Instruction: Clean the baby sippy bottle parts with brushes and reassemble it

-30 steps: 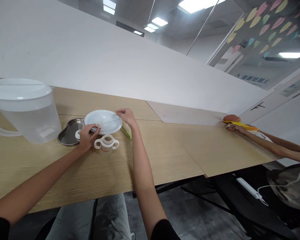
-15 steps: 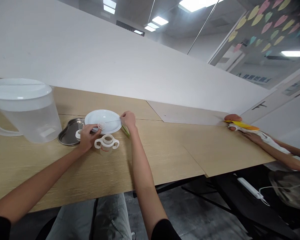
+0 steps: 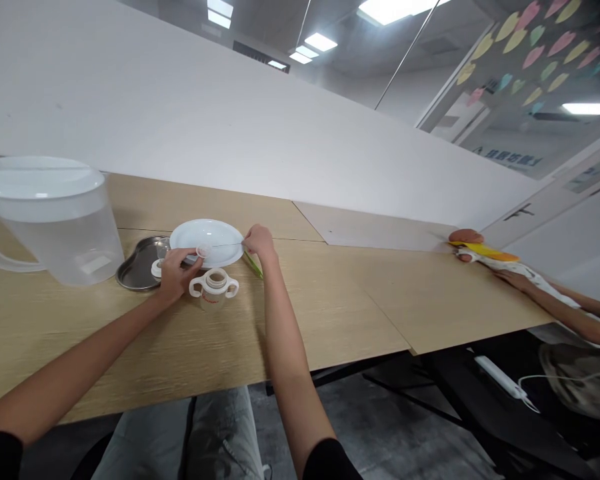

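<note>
My left hand [image 3: 177, 272] pinches a small round translucent piece [image 3: 203, 251] above the near edge of a white plate [image 3: 195, 230]. My right hand [image 3: 260, 241], closed, grips the end of a thin wire-like stick [image 3: 229, 245]. This stick runs across the plate to the round piece; whether its tip is inside cannot be seen. Just below stands an open baby bottle [image 3: 213, 293] with two white handles and red print. A white cap-like part [image 3: 157, 268] sits beside my left hand at a metal kidney tray [image 3: 133, 275]. Something long and green [image 3: 253, 265] lies under my right wrist.
A large lidded plastic pitcher [image 3: 75, 240] holding clear liquid stands at the left. Behind the table [image 3: 330, 313] rises a white wall [image 3: 220, 127]. Far right, another person's arms [image 3: 555, 300] rest by a doll-like thing with yellow cloth [image 3: 495, 251].
My right hand has shifted slightly to the right, drawing the thin stick a little with it. My left hand stays nearly still. The other person's hand has moved slightly.
</note>
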A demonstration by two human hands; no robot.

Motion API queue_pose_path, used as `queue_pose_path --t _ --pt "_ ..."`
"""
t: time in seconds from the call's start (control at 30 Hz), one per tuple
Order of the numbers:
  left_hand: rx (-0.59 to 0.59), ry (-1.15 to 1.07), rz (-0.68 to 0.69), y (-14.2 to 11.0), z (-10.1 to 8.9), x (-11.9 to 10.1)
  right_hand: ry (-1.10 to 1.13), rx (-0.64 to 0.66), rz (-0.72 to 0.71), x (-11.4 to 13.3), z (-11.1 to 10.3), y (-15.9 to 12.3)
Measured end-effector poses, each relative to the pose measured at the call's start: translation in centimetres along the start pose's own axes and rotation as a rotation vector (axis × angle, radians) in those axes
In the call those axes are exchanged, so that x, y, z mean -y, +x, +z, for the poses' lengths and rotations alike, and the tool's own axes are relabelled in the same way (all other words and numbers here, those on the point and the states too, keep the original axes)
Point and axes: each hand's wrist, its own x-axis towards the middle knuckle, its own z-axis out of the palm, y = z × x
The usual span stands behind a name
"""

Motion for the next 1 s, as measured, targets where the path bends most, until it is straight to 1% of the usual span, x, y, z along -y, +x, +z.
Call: queue_pose_path --t 0.03,0.1,0.17,0.23,0.3,0.4,0.57,0.7,0.8,1.0 --pt "0.005 0.001 -0.002 0.0 0.0 0.0 -0.023 -0.016 0.019 0.1 -0.3 -0.2" --pt "0.014 0.006 -0.014 0.0 0.0 -0.1 0.02 -0.062 0.035 0.5 -1.3 -0.5" --pt "0.018 0.014 -0.026 0.0 0.0 -0.2 0.178 -0.114 0.008 1.0 -2.4 -1.0" --pt "0.019 0.016 -0.032 0.1 0.0 -0.3 0.403 -0.151 -0.055 1.7 -3.5 -1.5" --pt "0.017 0.011 -0.029 0.0 -0.1 -0.3 0.613 -0.185 -0.151 2.6 -4.5 -2.2" --pt "0.015 0.005 -0.018 0.0 -0.1 -0.3 0.776 -0.224 -0.324 4.0 -5.9 -3.8" --pt "0.021 0.004 -0.01 0.0 -0.2 -0.1 0.816 -0.224 -0.537 5.9 -7.9 -7.4" --pt "0.009 0.019 0.002 -0.1 0.0 0.2 0.839 -0.252 -0.637 6.8 -9.0 -9.7" --pt "0.003 0.035 0.011 -0.1 0.1 0.5 0.8 -0.264 -0.666 7.1 -9.1 -10.4" --pt "0.001 0.031 0.0 0.0 0.1 0.5 0.696 -0.338 -0.682 7.2 -8.5 -10.0"
